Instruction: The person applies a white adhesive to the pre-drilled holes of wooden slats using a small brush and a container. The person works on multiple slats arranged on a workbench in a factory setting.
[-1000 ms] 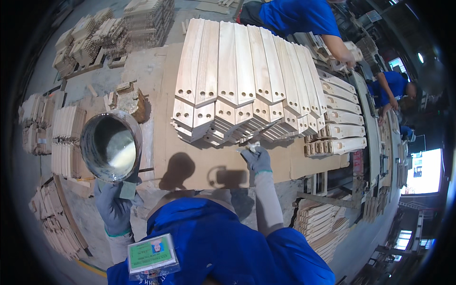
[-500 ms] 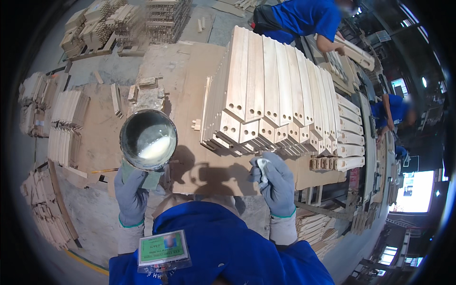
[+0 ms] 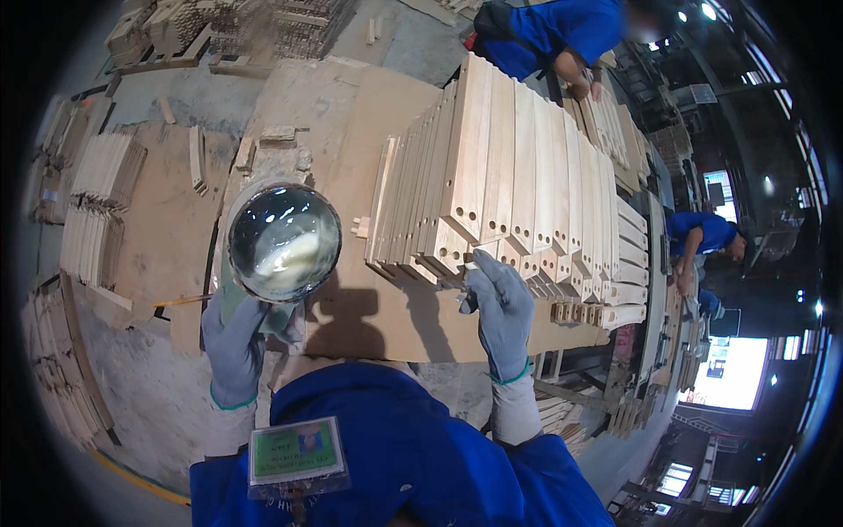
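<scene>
My left hand (image 3: 233,338), in a grey glove, is closed under a dark round pot (image 3: 329,237) with creamy white liquid (image 3: 294,255) in it. A greenish sheet shows between glove and pot. My right hand (image 3: 500,307), also gloved, is closed at the near end of a stack of pale wooden slats (image 3: 492,176). Its fingertips touch or nearly touch a lower slat with drilled holes. A bit of whitish cloth (image 3: 466,304) pokes out below the fingers, mostly hidden by them.
Cardboard (image 3: 356,132) covers the work surface. Small wood blocks (image 3: 277,134) lie beyond the pot, and a pencil-like stick (image 3: 183,300) lies to its left. More slats (image 3: 92,246) are stacked at left. A co-worker (image 3: 558,39) bends over wood at the far right; another (image 3: 702,237) works farther right.
My right hand has moved up against the near end of the slat stack with the cloth. The pot has shifted slightly right and up in view, and the whole view has turned a little.
</scene>
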